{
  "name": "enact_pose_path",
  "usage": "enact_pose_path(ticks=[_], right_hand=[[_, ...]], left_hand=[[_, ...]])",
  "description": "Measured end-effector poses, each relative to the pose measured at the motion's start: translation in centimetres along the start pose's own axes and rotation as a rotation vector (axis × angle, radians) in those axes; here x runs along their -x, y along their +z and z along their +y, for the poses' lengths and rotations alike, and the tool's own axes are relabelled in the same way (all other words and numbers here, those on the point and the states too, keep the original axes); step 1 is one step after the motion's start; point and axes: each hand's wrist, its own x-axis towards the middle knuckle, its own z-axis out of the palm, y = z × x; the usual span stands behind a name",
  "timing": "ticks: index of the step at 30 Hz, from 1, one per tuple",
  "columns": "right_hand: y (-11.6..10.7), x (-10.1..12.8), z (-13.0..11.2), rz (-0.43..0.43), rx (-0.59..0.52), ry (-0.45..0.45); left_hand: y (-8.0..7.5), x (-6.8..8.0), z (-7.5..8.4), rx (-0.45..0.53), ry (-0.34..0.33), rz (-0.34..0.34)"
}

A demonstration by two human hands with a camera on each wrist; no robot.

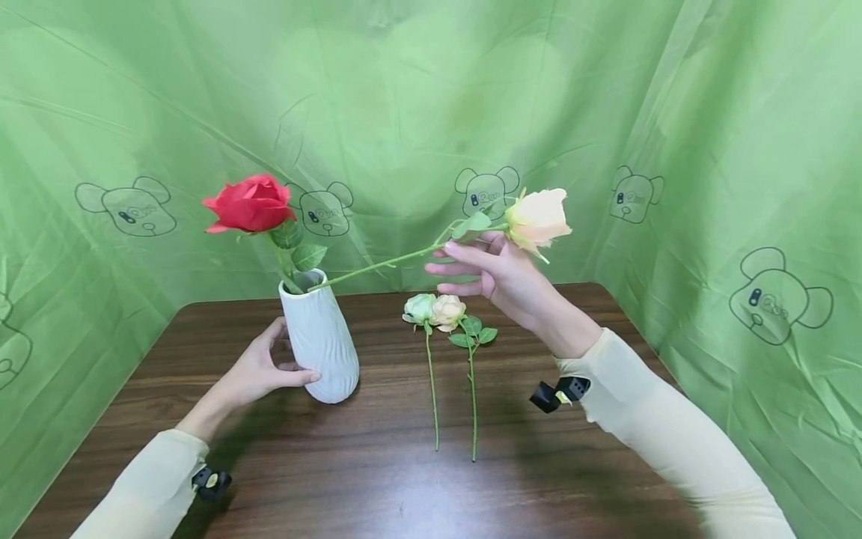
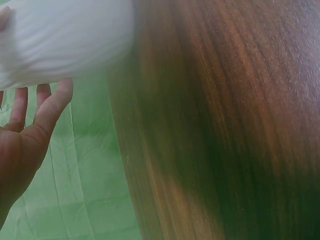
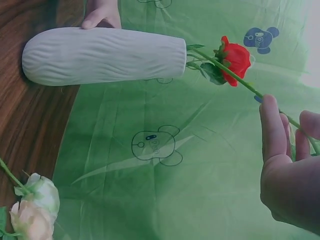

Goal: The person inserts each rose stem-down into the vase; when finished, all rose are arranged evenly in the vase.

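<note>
My left hand [image 1: 257, 367] grips the ribbed white vase [image 1: 323, 344], red rose [image 1: 252, 203] already inside. My right hand [image 1: 508, 277] pinches a cream rose [image 1: 539, 217] by its stem, tip at the rim; mint rose [image 1: 419, 308], peach rose [image 1: 447, 311] lie outside.

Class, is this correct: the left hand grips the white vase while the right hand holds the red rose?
Not quite: the right hand holds the pale peach rose, as the head view shows. The left hand does grip the white vase.
</note>
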Motion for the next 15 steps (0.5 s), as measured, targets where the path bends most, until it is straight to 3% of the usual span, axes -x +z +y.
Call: enact_pose_path(ticks=[15], right_hand=[[1.6,-2.0,0.5,-0.056,0.068,-0.002]], left_hand=[[0.2,0.1,0.3,-0.009,0.008,0.002]])
